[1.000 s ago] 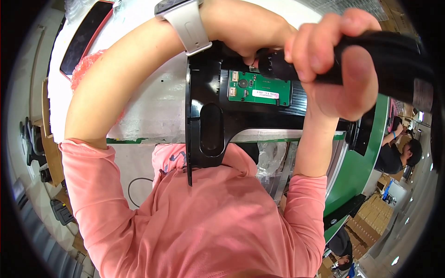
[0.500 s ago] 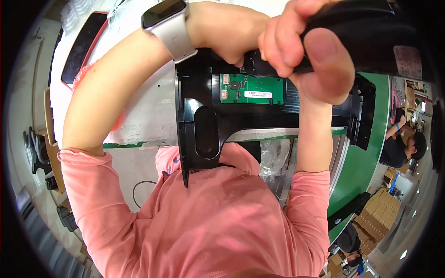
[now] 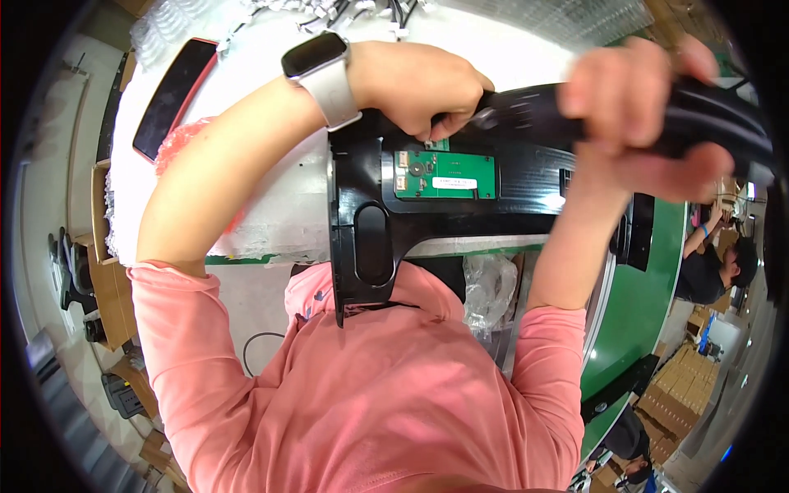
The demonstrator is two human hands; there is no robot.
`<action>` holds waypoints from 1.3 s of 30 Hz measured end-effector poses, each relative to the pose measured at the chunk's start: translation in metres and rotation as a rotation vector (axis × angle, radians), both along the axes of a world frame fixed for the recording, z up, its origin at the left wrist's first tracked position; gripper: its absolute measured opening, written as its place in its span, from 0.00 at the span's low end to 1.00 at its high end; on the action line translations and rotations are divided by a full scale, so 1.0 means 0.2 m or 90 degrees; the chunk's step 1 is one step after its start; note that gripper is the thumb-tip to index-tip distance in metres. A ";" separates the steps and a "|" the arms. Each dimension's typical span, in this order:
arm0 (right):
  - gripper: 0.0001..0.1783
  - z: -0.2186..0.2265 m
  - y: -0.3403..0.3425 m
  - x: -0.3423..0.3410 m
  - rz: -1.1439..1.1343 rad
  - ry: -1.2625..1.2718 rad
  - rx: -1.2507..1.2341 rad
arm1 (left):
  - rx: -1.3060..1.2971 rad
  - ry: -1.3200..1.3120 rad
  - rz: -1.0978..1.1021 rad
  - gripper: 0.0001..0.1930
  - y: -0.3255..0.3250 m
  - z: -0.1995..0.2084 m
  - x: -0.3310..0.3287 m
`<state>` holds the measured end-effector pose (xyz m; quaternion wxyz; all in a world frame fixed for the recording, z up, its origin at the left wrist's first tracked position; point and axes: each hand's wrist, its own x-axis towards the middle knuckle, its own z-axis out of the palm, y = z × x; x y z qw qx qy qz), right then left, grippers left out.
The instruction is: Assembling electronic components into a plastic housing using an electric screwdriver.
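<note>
A large black plastic housing (image 3: 460,223) lies across the table edge in front of me. A green circuit board (image 3: 452,174) with white connectors and a white label sits in its recess. My left hand (image 3: 431,94), wearing a watch, has its fingers pinched at the housing's upper part, beside a small green piece (image 3: 437,145); what they grip is hidden. My right hand (image 3: 629,103), smeared by motion, wraps round a long black tool (image 3: 530,108) shaped like a power screwdriver. Its narrow end points toward my left fingers; the tip is hidden.
A dark panel with a red edge (image 3: 174,99) lies at the left by pink bubble wrap (image 3: 182,138). Cables with white plugs (image 3: 329,15) lie at the far edge, near clear plastic trays (image 3: 559,18). Rightward is a green surface (image 3: 629,320), with co-workers and cartons beyond.
My right hand and the black tool have moved down and to the right, away from the camera. The view has shifted, showing more of the far table. My left hand stays at the housing.
</note>
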<state>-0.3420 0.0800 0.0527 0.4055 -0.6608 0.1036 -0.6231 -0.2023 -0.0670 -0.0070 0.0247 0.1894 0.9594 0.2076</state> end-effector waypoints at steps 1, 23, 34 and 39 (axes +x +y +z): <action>0.31 0.09 0.06 -0.07 -0.093 -0.006 -0.021 | -0.023 -0.026 -0.025 0.12 0.02 0.05 -0.02; 0.22 -0.10 0.16 -0.38 -0.783 0.844 0.282 | -0.285 0.168 0.815 0.08 -0.73 -0.02 0.13; 0.13 -0.11 0.14 -0.09 -0.784 0.728 0.234 | 0.153 0.076 0.741 0.07 -0.75 0.18 0.31; 0.10 -0.10 0.05 0.06 -0.704 0.536 0.181 | 0.401 0.154 0.624 0.05 -0.45 0.30 0.39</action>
